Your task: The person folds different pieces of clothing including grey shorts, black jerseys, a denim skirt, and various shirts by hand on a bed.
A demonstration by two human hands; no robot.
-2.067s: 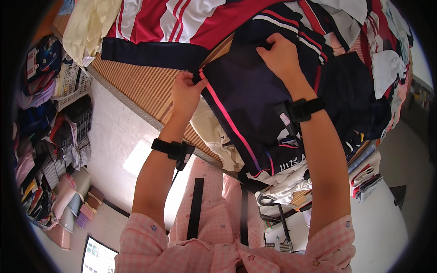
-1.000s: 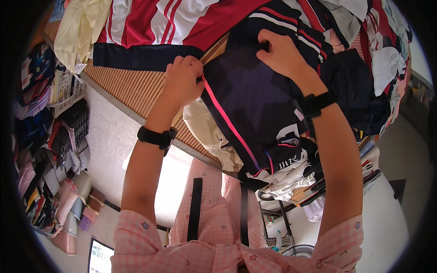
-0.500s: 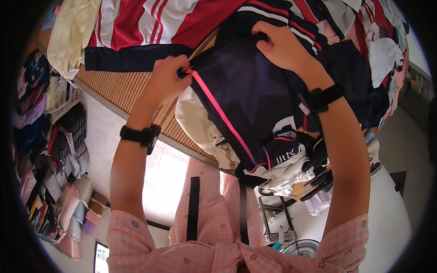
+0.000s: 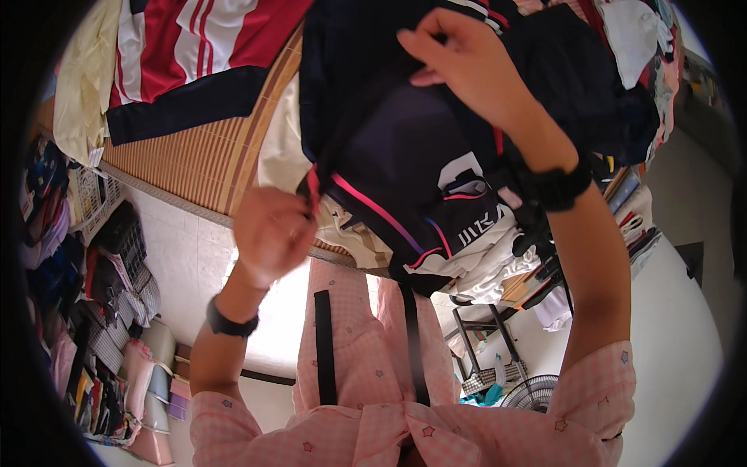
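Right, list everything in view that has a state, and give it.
Dark garment, partly lifted, not flat
Left hand, closed on its edge
Right hand, bent over it, grip unclear
Striped garment, lying on the mat
Yellow cloth, wrinkled
Wrist straps, fastened
Fan, on or off unclear

Up on that person's head, the left fisheye camera peers steeply down, quite near, over a brown slatted mat point(image 4: 183, 167) ahead and the wearer's own pink checked cloth trousers point(image 4: 359, 342) below, straight edges bending toward its rim.
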